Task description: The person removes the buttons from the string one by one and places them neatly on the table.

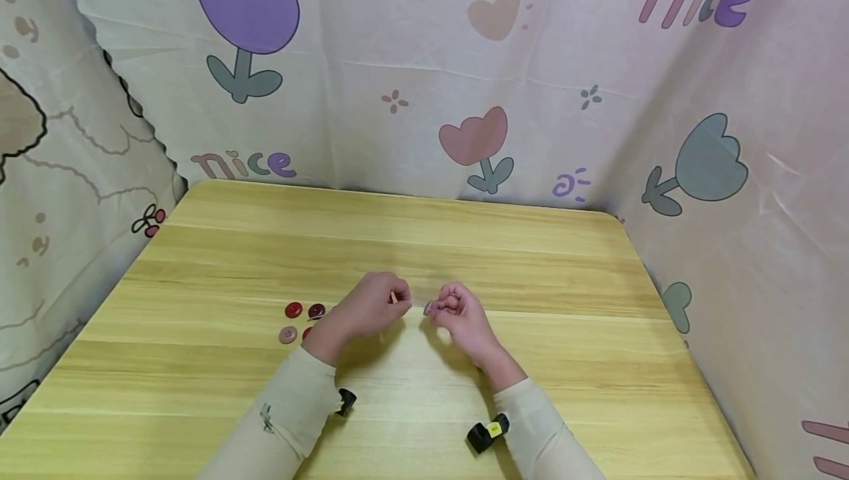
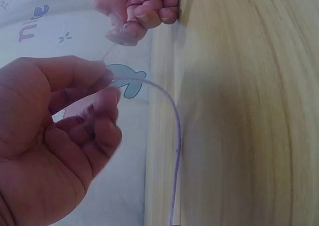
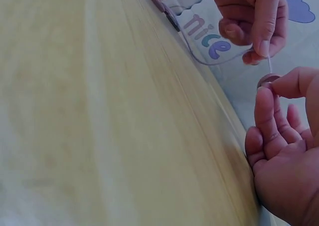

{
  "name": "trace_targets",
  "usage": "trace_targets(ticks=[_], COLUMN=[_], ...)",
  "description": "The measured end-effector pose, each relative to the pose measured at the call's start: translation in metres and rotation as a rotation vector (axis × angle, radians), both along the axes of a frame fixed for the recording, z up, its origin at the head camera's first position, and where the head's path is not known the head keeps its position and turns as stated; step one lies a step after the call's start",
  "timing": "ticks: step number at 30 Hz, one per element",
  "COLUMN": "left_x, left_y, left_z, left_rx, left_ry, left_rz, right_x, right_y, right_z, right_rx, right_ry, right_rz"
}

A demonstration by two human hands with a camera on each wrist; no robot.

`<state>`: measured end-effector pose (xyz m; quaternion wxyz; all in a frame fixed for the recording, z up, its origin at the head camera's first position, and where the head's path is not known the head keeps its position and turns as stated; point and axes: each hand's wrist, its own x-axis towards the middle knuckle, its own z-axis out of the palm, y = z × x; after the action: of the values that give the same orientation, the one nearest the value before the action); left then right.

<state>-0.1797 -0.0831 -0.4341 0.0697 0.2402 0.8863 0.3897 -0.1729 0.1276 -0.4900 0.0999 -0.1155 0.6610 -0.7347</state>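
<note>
My left hand [image 1: 371,304] pinches a thin pale purple cord [image 2: 178,136] between thumb and forefinger, just above the table. From those fingertips the cord arcs down to the tabletop, and a short, taut length runs across to my right hand [image 1: 466,321]. There, thumb and forefinger pinch a brownish-pink button [image 3: 267,80] by its edge, and the cord's short length meets it. Whether the cord passes through a hole is too small to tell. The two hands face each other a small gap apart. Left of the left wrist lie a red button [image 1: 294,310] and a dark red button [image 1: 316,310].
A dusty-pink button [image 1: 288,335] lies in front of the red one, and another red button [image 1: 306,332] is partly hidden by the left wrist. The wooden table [image 1: 564,281] reaches back to a printed cloth [image 1: 371,141]. Black wrist devices [image 1: 487,433] sit by both sleeves.
</note>
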Motion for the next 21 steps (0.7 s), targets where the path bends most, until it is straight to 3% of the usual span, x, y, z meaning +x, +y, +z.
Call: trace_targets(ticks=[5,10,15,21], left_x=[0.0033,0.0039,0.0043,0.0044], left_y=[0.001,0.0011,0.0007,-0.0002], left_z=[-0.0003,-0.0012,-0.0021,-0.0038], left_rx=[0.096,0.186,0.239,0.244], left_ry=[-0.172,-0.287,-0.302,-0.218], left_rz=[0.013,0.013,0.009,0.03], right_x=[0.0003,0.0011,0.0013,0.0019], right_y=[-0.0001,0.0005,0.0009,-0.0008], right_z=[0.0004,0.0012,0.0008,0.001], right_rx=[0.067,0.102,0.139,0.151], right_ry=[0.012,0.053,0.067,0.065], right_rz=[-0.052,-0.03,0.009,0.071])
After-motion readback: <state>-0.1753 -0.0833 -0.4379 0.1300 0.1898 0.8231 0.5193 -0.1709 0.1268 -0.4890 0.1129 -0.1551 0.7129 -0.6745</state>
